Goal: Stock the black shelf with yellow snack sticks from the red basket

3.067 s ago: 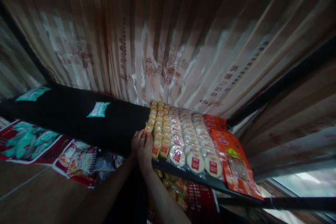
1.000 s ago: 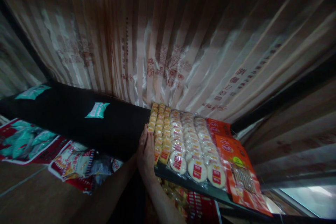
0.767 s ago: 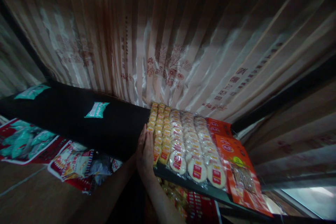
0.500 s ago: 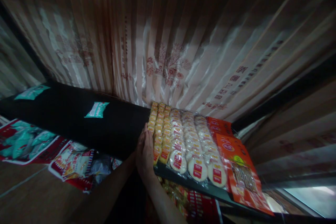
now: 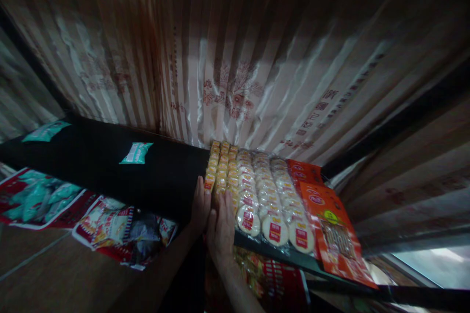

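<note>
My left hand (image 5: 200, 209) is at the left end of the rows of small yellow wrapped snacks (image 5: 222, 168), fingers stretched up along the outer row. Beside it, my right hand (image 5: 222, 230) lies with straight fingers over the front of the yellow rows, hiding their near ends. Neither hand grips anything. Right of the yellow snacks stand rows of round white biscuits (image 5: 275, 232) in clear wrappers with red labels. Orange snack bags (image 5: 336, 230) overlap at the right end of the black shelf (image 5: 165, 171).
Two turquoise packets, one in the middle (image 5: 137, 153) and one at the far left (image 5: 46, 131), lie on the shelf. Below its front edge are bins of packets (image 5: 40, 200). A pleated printed curtain (image 5: 235, 58) hangs behind, and a dark bar (image 5: 396, 124) slants at the right.
My right hand has moved right and slightly down, from beside the left hand onto the front of the yellow rows. The left hand stays near the outer row, a little lower.
</note>
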`<state>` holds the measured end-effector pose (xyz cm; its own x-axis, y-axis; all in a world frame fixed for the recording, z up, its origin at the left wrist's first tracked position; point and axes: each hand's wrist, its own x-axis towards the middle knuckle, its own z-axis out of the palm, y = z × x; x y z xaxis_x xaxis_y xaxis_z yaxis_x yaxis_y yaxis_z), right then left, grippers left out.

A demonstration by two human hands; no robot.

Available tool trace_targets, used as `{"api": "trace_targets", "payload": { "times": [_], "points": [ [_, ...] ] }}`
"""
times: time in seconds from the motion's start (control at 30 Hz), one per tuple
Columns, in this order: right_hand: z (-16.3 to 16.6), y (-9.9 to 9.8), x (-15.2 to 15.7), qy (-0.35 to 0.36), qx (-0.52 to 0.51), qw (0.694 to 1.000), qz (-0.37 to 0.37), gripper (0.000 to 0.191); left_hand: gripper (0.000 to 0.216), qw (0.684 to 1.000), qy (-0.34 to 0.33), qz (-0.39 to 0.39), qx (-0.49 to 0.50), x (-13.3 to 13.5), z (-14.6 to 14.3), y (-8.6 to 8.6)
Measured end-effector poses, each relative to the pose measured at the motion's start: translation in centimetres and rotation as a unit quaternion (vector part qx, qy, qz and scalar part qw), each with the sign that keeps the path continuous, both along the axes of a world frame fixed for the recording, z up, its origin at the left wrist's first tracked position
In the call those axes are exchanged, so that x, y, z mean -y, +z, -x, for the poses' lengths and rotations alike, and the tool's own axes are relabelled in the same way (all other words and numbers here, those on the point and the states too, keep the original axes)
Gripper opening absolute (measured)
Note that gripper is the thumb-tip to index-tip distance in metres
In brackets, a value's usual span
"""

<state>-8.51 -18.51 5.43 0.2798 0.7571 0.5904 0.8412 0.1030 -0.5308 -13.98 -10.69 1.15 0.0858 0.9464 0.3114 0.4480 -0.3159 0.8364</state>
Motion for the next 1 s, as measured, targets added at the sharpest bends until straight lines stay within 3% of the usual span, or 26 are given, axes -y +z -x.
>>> {"api": "trace_targets", "payload": {
  "times": [0.3,0.63,0.83,1.0],
  "points": [
    [-2.5,-2.4,1.3,-0.042,0.028,0.999,-0.003,0.047,0.059,0.996,0.043,-0.041,-0.064,0.9,-1.9,0.4],
    [-2.5,-1.8,1.9,-0.025,0.029,0.999,0.007,0.046,0.056,0.998,0.044,-0.028,-0.031,0.9,-1.3,0.5],
    [-2.7,-2.2,3.5,-0.020,0.031,0.999,0.019,0.049,0.052,0.989,0.080,-0.121,-0.021,4.3,-0.3,0.2],
    [-2.6,-3.1,4.2,-0.016,0.020,0.999,0.024,0.050,0.057,0.975,0.056,-0.172,-0.126,7.8,0.2,-2.4]
  ]
}}
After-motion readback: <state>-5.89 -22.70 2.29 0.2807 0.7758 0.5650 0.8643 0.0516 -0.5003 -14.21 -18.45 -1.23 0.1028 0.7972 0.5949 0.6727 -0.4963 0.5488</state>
